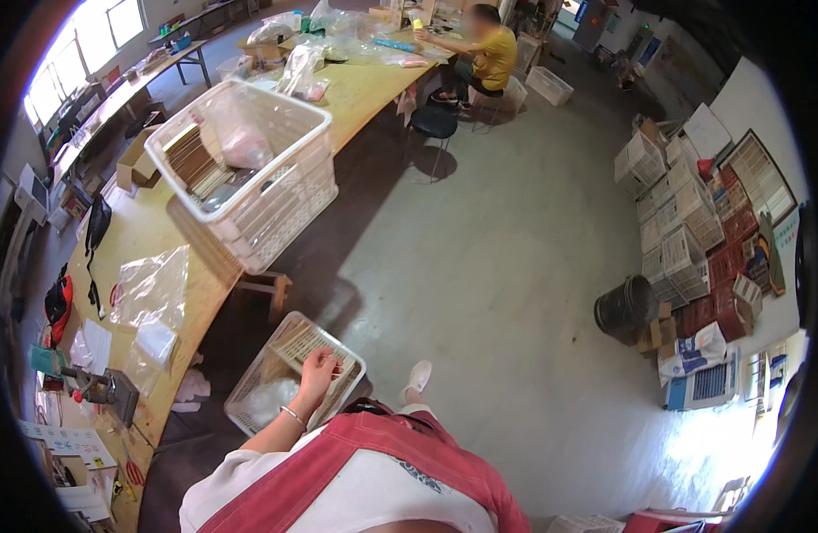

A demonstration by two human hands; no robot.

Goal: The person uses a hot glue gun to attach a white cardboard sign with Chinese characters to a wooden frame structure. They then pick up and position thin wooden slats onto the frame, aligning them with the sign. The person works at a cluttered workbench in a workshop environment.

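Observation:
My left hand (319, 371), with a bracelet at the wrist, hangs over a low white plastic crate (238, 410) beside the table. Its fingers are loosely bent, and I see nothing held in them. Inside that crate are a row of flat beige pieces (304, 345) and a clear plastic bag (271, 400). My right hand is out of the picture. Farther ahead, a large white crate (284, 200) stands at the table's edge. It holds a stack of thin brown boards (194, 162) and a clear bag with pinkish contents (240, 133).
The long wooden table (173, 240) curves along my left, with a small bench press (107, 391) and clear plastic sheets (155, 289) on it. A seated person (490, 58) works at its far end near a black stool (433, 123). Stacked crates (684, 213) and a black bin (626, 306) line the right.

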